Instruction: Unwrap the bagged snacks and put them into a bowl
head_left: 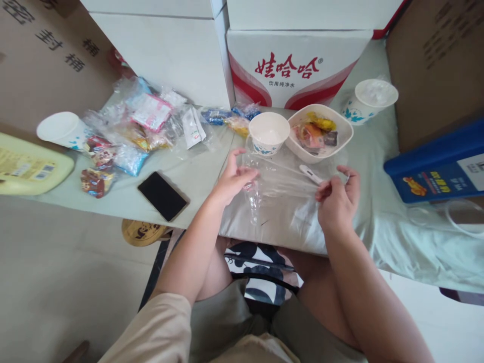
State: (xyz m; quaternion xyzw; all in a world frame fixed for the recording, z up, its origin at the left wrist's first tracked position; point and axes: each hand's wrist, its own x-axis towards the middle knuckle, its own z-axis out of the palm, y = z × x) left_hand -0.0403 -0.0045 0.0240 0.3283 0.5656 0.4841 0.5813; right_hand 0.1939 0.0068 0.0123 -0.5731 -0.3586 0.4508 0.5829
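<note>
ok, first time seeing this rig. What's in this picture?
No machine here: a person's bare left hand and right hand, seen from a head-worn camera looking forward and down. Between them they hold a clear plastic bag. A white thermometer-like stick reaches the right hand; whether it's gripped, I can't tell. On the pale green cloth are three paper cups, a white bowl with small packets, a black smartphone and more wrapped packets to the left.

A tabletop (200, 176) covered in pale green cloth (rumpled toward the right) carries, from left, a leaf-printed paper cup (62, 129), snack packets (97, 182), a black-screened smartphone (163, 196), a white bowl (323, 154) and a Wahaha purified-water carton (287, 93).
</note>
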